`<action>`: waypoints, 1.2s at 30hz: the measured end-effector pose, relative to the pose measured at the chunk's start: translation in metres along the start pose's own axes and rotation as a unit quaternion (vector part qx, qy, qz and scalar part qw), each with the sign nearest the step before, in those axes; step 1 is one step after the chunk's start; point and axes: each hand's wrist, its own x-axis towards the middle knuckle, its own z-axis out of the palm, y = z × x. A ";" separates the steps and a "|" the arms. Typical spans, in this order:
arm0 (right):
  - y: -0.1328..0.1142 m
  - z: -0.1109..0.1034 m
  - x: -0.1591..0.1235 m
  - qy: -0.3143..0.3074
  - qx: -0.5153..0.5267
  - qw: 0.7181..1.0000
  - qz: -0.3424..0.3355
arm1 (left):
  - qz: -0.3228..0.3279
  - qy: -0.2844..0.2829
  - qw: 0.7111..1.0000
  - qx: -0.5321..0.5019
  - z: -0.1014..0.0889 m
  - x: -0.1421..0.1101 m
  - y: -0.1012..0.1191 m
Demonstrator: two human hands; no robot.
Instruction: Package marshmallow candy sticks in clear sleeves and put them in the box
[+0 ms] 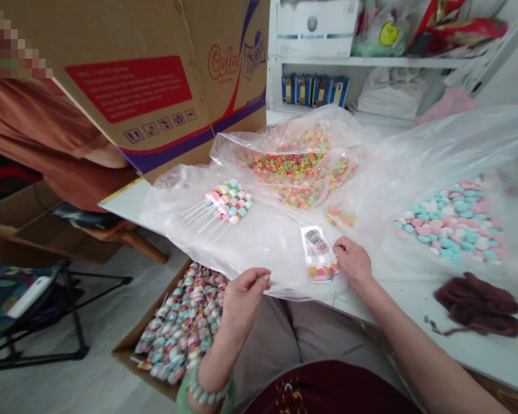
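Note:
My right hand (354,263) pinches the right edge of a small stack of printed plastic bags (319,253) lying on the table. Over the table's front edge, my left hand (247,290) has thumb and fingers pressed together; whatever is between them is too small to make out. Several candy skewers (231,201), pastel pieces on white sticks, lie in a pile on clear plastic sheeting (259,247) further back to the left. Beyond the printed bags sits a large clear bag of colourful ring-shaped candies (296,167).
Pink, white and blue candies (457,221) lie on plastic at the right, near a dark brown cloth (483,305). Wrapped candy skewers fill a floor box (181,328) at lower left. A tall carton (164,75) stands at the back left, beside another person's sleeve (47,126).

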 end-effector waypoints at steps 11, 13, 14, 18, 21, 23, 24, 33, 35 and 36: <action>-0.009 -0.009 -0.026 0.133 0.321 0.936 -0.060 | -0.072 -0.105 0.988 -0.089 0.030 -0.019 -0.002; -0.029 -0.013 -0.039 0.071 0.437 0.896 -0.039 | -0.105 -0.141 0.973 -0.150 0.032 -0.022 0.001; -0.040 -0.013 -0.047 0.026 0.491 0.870 -0.028 | -0.121 -0.160 0.960 -0.197 0.033 -0.023 0.002; -0.079 -0.002 -0.075 -0.147 0.597 0.789 0.002 | -0.159 -0.217 0.864 -0.426 0.031 -0.022 0.000; -0.098 0.014 -0.088 -0.225 0.576 0.786 -0.002 | -0.162 -0.175 0.813 -0.531 0.021 -0.016 -0.008; -0.108 0.024 -0.090 -0.227 0.555 0.801 0.001 | -0.151 -0.108 0.799 -0.572 0.012 -0.013 -0.014; -0.112 0.029 -0.090 -0.215 0.542 0.812 0.008 | -0.147 -0.075 0.790 -0.590 0.008 -0.011 -0.017; -0.164 0.066 -0.081 -0.252 0.380 0.886 -0.078 | -0.101 0.056 0.840 -0.530 -0.034 0.004 -0.041; -0.178 0.077 -0.072 -0.285 0.344 0.888 -0.112 | -0.122 0.092 0.839 -0.522 -0.050 0.012 -0.048; -0.187 0.083 -0.065 -0.296 0.329 0.888 -0.122 | -0.133 0.103 0.837 -0.520 -0.058 0.016 -0.052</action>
